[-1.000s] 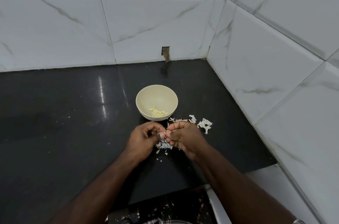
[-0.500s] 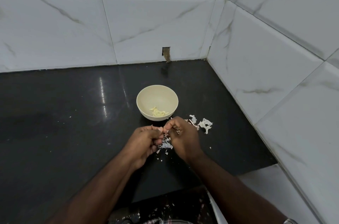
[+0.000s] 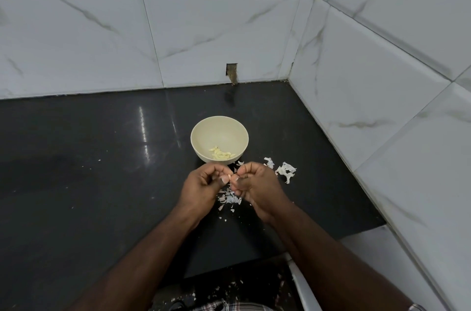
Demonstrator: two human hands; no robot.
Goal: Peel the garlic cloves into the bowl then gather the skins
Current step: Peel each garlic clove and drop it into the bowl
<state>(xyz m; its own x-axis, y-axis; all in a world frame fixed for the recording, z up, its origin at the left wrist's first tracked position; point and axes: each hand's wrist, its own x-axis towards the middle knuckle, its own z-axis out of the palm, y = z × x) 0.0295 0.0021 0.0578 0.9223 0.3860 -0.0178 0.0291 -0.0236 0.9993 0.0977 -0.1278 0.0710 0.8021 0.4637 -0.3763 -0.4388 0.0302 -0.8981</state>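
The left hand [image 3: 204, 183] and the right hand [image 3: 254, 183] meet just above the black counter [image 3: 89, 183], fingers curled inward on both, thumbs and fingertips pinching one small garlic clove [image 3: 230, 177] between them; only a pale pinkish sliver of it shows where the nails come together, so how much skin remains on it cannot be told. Directly below the hands, on the counter, lies a scatter of torn white garlic skins [image 3: 230, 199], with a few stray flecks trailing toward the near edge. A second, larger clump of skins [image 3: 285, 170] sits just to the right of the right hand, near the knuckles but apart from them. Just beyond the fingertips stands a cream bowl [image 3: 219, 129], upright, its near wall close to the hands; in its bottom rests a small heap of peeled cloves [image 3: 220, 154], pale yellow. The counter runs back to a wall of white marbled tiles [image 3: 204, 30], which turns a corner on the right, and a small rectangular notch [image 3: 232, 72] is cut in the tile at the counter line behind the bowl. More bits of skin [image 3: 229, 285] lie on the dark floor below the counter's front edge.
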